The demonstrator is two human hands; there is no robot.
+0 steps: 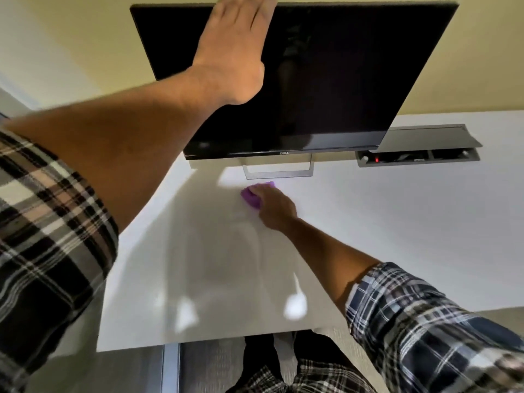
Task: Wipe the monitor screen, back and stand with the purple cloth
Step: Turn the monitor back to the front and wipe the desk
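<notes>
A black monitor (326, 80) with a dark screen stands on a white desk (382, 222), on a silver frame stand (279, 171). My left hand (235, 49) reaches up over the screen with straight fingers laid on the monitor's top edge; the fingertips run out of view. My right hand (272, 207) grips a bunched purple cloth (251, 198) on the desk just in front of the stand's base. The monitor's back is hidden.
An open grey cable box (419, 154) with a raised lid and a red light sits in the desk to the right of the monitor. A yellow wall rises behind. The desk's near edge lies close to my legs.
</notes>
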